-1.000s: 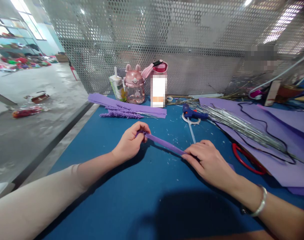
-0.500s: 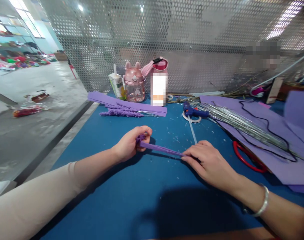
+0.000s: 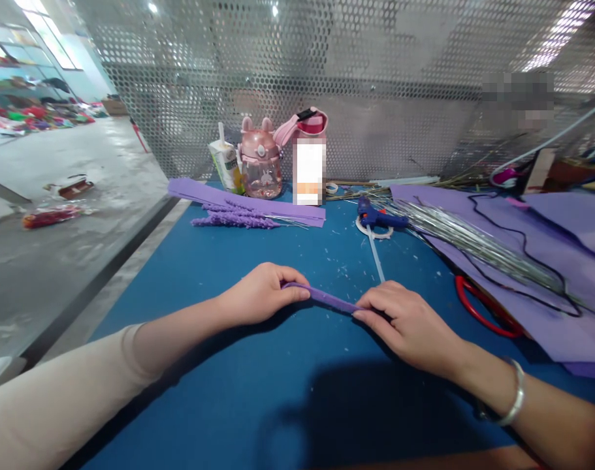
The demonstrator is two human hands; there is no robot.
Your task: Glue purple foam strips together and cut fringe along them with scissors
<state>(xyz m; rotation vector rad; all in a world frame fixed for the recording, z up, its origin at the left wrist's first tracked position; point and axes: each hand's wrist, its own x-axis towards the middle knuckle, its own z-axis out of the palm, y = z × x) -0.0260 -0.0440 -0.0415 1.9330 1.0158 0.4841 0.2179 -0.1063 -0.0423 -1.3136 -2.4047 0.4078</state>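
Note:
A narrow purple strip (image 3: 332, 299), which looks like paper or foam sheet, stretches between my hands above the blue tabletop (image 3: 258, 391). My left hand (image 3: 265, 294) pinches its left end between thumb and fingers. At the other end, my right hand (image 3: 400, 320) has thumb and forefinger closed on the strip. The strip's ends are hidden inside my fingers. Beyond my left hand lie fuzzy purple flower sprigs (image 3: 236, 215) with wire stems, in front of a longer stack of flat purple strips (image 3: 297, 211).
A blue glue gun (image 3: 380, 217) with a pale glue stick rests behind my right hand. To the right are red-handled scissors (image 3: 486, 310), a bundle of thin wires (image 3: 473, 241) and purple sheets (image 3: 546, 333). A pink bottle (image 3: 262, 163) and drink carton (image 3: 226, 166) stand before the perforated metal panel (image 3: 375, 124).
My left hand has slid right along the strip and turned over, now pinching it closer to my right hand. The right hand has hardly moved. A raised purple sheet at far right now lies lower.

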